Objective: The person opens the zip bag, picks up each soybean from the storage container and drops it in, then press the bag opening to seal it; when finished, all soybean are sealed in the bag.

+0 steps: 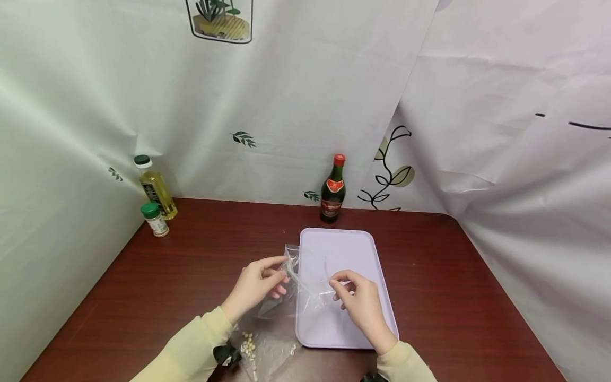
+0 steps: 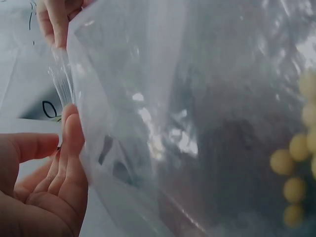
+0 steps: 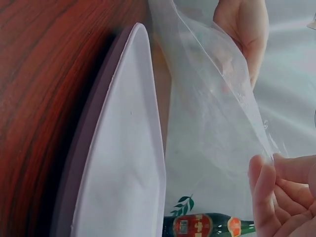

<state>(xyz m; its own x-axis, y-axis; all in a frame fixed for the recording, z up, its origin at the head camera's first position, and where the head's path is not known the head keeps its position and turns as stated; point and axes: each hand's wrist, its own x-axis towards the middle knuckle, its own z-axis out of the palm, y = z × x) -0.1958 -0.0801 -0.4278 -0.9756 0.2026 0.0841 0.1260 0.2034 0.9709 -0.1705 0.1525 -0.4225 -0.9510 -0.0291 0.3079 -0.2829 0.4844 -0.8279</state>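
Observation:
A clear plastic bag [image 1: 279, 345] stretches between the two hands, partly over the left side of a pale purple tray [image 1: 343, 323]. Small round yellowish balls [image 2: 291, 190] lie in the bag's lower part, near the left wrist in the head view. At the bag's top edge, my left hand [image 1: 258, 284] holds the film between thumb and fingers. My right hand [image 1: 360, 302] pinches the opposite side of that edge above the tray; the right wrist view shows its thumb and fingertips [image 3: 266, 173] on the film.
A dark green bottle [image 1: 332, 193] with a red cap stands behind the tray. At the back left are a bottle of yellow oil [image 1: 159, 191] and a small green-capped jar [image 1: 155, 220]. White printed cloth [image 1: 286, 106] hangs around the reddish-brown table [image 1: 215, 228].

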